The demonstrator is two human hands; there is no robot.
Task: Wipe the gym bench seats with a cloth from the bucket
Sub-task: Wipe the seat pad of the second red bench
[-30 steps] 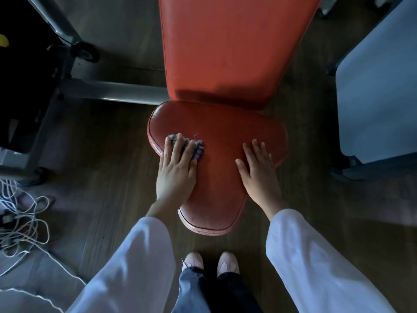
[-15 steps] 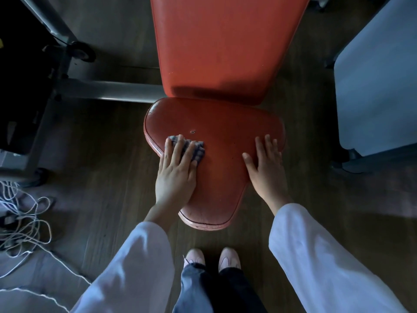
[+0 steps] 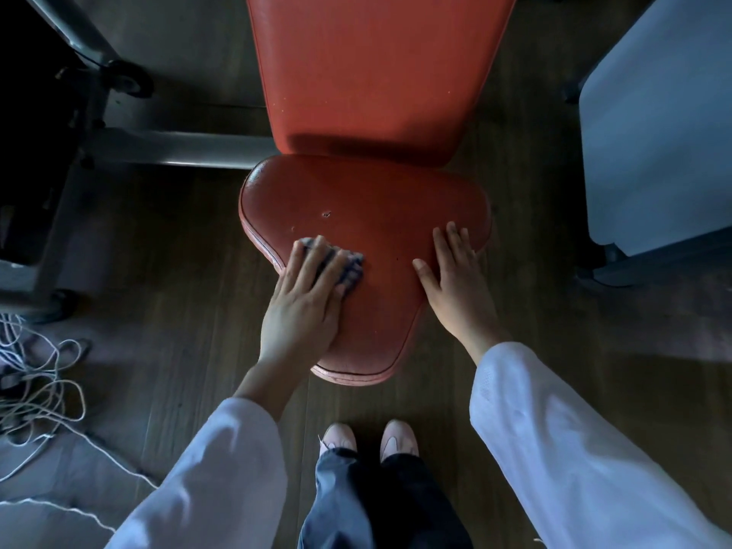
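- While our left hand (image 3: 305, 307) lies flat with fingers spread, it presses a small checked cloth (image 3: 348, 267) onto the seat (image 3: 380, 215); the hold is a downward press by palm and fingers, not a pinch.
- Our right hand (image 3: 455, 287) rests open and empty on the seat's right lobe, grasping nothing and, we judge, bracing the pad.
- The cloth sits near the seat's left edge, partly under the fingers, with only its right corner showing.
- A small nick and pale specks lie just beyond the cloth; we judge that this upper area is not yet covered.
- To wipe well, we would keep the palm flat, hold the pressure even, overlap our strokes and follow the piped rim.
- Beyond the seat rises the red backrest (image 3: 376, 73).
- No bucket is in view; loose cord (image 3: 35, 374) lies on the floor to the left.
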